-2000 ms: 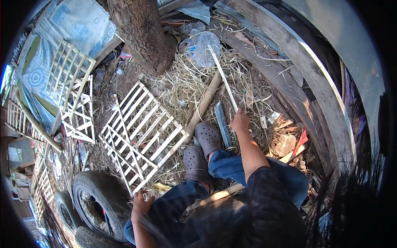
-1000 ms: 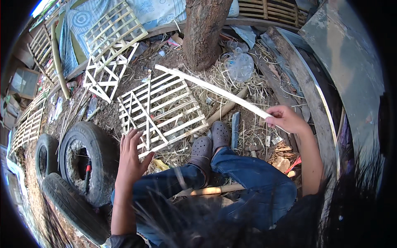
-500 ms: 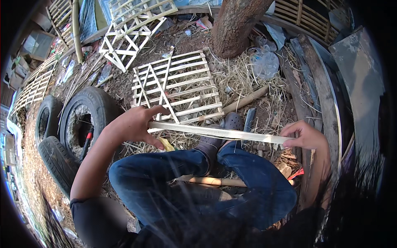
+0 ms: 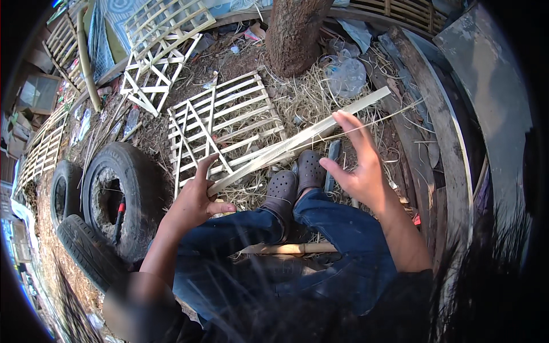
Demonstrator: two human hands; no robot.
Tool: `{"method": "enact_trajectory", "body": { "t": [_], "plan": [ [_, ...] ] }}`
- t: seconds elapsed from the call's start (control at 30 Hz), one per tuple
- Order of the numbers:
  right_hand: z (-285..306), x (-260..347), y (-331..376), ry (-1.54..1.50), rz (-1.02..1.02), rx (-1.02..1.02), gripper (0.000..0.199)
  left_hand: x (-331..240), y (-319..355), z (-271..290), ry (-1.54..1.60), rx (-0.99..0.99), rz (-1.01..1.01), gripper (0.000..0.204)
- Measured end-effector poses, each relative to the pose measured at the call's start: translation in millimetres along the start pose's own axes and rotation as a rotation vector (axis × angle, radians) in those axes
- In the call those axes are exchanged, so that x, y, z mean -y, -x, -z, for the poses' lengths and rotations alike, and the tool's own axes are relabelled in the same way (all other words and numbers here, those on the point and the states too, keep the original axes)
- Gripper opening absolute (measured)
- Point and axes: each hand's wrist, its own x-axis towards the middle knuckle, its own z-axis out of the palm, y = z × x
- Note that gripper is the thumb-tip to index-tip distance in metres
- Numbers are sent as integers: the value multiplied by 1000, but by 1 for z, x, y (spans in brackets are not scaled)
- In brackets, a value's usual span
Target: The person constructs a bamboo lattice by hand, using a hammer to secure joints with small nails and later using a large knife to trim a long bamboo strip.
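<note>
From the head view, our left hand (image 4: 191,203) pinches the near end of one pale bamboo strip (image 4: 297,140) above our knees, while our right hand (image 4: 357,166) is spread, fingers released, only fingertips touching it. That loose side could let it slip into the straw. We count two tyres (image 4: 114,197), three lattice panels (image 4: 229,126).

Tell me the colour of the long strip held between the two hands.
Pale cream, like bare split wood or bamboo: the long strip, seen in the head view.

A long pale bamboo strip (image 4: 297,140) slants up rightward above the knees, its lower end gripped.
</note>
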Motion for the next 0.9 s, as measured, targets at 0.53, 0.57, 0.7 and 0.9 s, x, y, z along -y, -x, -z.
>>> {"method": "enact_trajectory", "body": {
  "t": [0.53,0.57,0.7,0.9],
  "plan": [
    [-45,-47,45,-842,-722,336,38,60,-41,-53,1102,-290,200,50],
    [-41,-47,44,-810,-736,341,36,67,-43,-51,1169,-293,191,51],
    [-48,-45,40,-762,-765,415,34,71,-42,-46,899,-469,193,53],
    [-51,-33,42,-788,-698,500,28,69,-48,-38,1100,-566,339,66]
  ]
}}
